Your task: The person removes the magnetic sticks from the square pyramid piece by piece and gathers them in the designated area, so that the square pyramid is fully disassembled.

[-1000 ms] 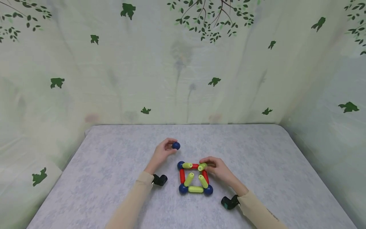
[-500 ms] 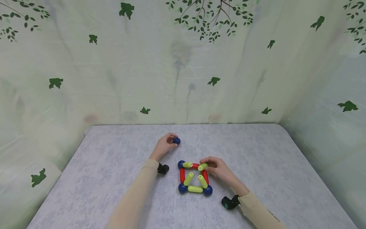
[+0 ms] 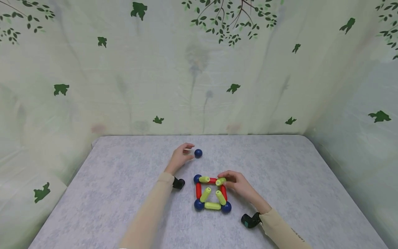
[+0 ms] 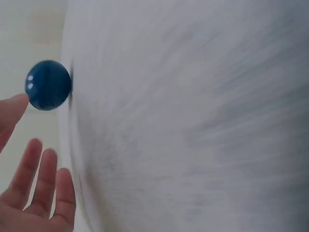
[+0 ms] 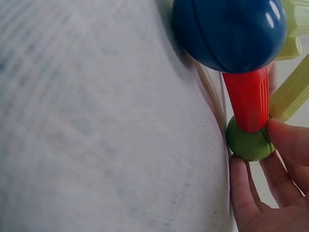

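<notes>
A loose blue ball (image 3: 198, 153) rests on the table behind a square frame of rods and balls. My left hand (image 3: 179, 158) is beside it with fingers spread; in the left wrist view the thumb tip overlaps the edge of the blue ball (image 4: 48, 85). Red rods (image 3: 198, 191) and a yellow-green rod (image 3: 212, 206) form the frame's sides, with blue balls (image 3: 199, 205) at three corners. More yellow-green rods (image 3: 205, 194) slant up from the corners. At the far right corner my right hand (image 3: 237, 183) pinches a green ball (image 5: 250, 140), joined to a red rod (image 5: 248, 99).
The grey table (image 3: 124, 193) has its back edge against a pale curtain (image 3: 174, 69) printed with leaves. Another curtain panel stands along the right side. Black cameras (image 3: 250, 220) are strapped to both wrists.
My left hand has carried the blue ball away towards the back of the table and let it go; the ball now sits slightly right of the fingers. The right hand stays at the frame's corner.
</notes>
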The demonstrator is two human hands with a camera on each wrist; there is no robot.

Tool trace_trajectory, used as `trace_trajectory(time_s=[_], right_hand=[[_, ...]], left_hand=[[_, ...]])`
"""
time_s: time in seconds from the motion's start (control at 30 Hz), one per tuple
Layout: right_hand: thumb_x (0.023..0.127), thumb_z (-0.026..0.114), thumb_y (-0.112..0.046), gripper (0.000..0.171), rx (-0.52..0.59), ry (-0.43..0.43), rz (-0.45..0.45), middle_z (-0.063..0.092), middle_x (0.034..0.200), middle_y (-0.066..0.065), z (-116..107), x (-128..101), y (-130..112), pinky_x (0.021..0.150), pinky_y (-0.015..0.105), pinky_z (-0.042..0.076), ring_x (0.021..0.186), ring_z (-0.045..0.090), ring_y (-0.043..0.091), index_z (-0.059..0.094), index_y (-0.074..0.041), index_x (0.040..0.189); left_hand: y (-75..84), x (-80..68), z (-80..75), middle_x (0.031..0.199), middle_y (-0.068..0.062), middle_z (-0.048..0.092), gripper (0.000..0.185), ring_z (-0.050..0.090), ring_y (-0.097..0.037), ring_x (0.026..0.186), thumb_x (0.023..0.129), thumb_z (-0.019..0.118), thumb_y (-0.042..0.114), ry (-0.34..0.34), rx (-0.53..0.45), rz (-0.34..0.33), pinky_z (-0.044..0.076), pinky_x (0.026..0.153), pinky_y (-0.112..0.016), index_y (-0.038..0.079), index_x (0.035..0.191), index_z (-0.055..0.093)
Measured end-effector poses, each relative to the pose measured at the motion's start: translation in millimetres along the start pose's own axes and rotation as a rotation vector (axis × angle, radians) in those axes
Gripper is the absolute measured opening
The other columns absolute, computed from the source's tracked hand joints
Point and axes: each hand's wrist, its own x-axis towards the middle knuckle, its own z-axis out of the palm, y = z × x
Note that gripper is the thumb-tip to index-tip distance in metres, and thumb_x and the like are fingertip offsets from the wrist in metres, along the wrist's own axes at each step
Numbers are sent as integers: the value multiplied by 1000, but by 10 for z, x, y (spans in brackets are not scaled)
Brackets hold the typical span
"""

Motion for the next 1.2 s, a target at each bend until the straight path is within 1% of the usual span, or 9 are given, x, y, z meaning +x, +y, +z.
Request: trace_trajectory(time_s=[0.13, 0.2, 0.33, 0.4, 0.47, 0.6, 0.7, 0.93, 1.2], right_hand=[[92, 56, 1, 25, -7, 5, 17, 62, 117, 11, 2, 6, 7, 87, 36, 48, 103, 58, 25, 64, -1, 116], [92, 56, 1, 26, -3, 7, 26, 62, 117, 10, 5, 10, 4, 87, 37, 47, 103, 58, 25, 64, -2, 116], [92, 55, 1, 26, -2, 0, 21, 62, 117, 11, 8, 12, 4, 87, 39, 47, 103, 58, 25, 63, -1, 117], [93, 55, 0, 26, -4, -2, 22, 62, 117, 11, 6, 14, 5, 88, 40, 47, 104, 58, 25, 63, -1, 117], [92, 55, 1, 26, -6, 0, 26, 62, 117, 10, 1, 17, 9, 88, 41, 47, 103, 58, 25, 63, -1, 117], [93, 56, 0, 26, 2, 1, 30, 62, 116, 11, -8, 25, 16, 87, 40, 47, 103, 58, 26, 63, -1, 117], [93, 56, -1, 26, 7, -5, 25, 62, 117, 11, -12, 23, 13, 86, 38, 47, 104, 58, 26, 62, 0, 118], [93, 56, 3, 26, 19, -18, -2, 60, 120, 16, -16, -19, -31, 86, 37, 47, 108, 57, 30, 62, 3, 118], [92, 54, 5, 26, 53, -47, -14, 59, 119, 20, -26, -78, -174, 84, 35, 48, 107, 56, 35, 60, 9, 117]], left_hand=[[69, -185, -8, 119, -15, 57, 34, 55, -31, 107, 86, 67, 1, -12, -47, 85, 45, 91, -43, 4, 120, 60], [111, -306, 1, 117, -16, 59, 30, 56, -31, 106, 89, 64, 0, -81, -88, 142, 46, 90, -43, 2, 118, 60], [207, -550, 30, 116, -16, 61, 26, 55, -32, 108, 92, 60, 2, -275, -131, 208, 45, 91, -44, 1, 118, 60], [249, -648, 55, 117, -14, 62, 27, 54, -31, 110, 92, 61, 5, -342, -104, 227, 44, 93, -45, 2, 119, 61], [283, -719, 87, 116, -9, 63, 27, 53, -28, 112, 90, 64, 6, -372, -48, 255, 41, 95, -46, 5, 118, 63], [306, -790, 164, 111, 2, 64, 25, 54, -19, 109, 87, 67, 5, -344, 71, 316, 40, 96, -43, 12, 111, 66], [295, -814, 202, 108, 5, 65, 23, 55, -17, 106, 86, 68, 3, -303, 111, 345, 41, 95, -41, 15, 106, 68], [298, -862, 209, 104, 4, 65, 22, 58, -16, 103, 86, 68, 1, -273, 108, 372, 44, 93, -39, 13, 104, 68], [268, -882, 204, 102, 3, 66, 23, 60, -14, 99, 84, 69, 0, -208, 78, 361, 46, 92, -39, 11, 104, 69]])
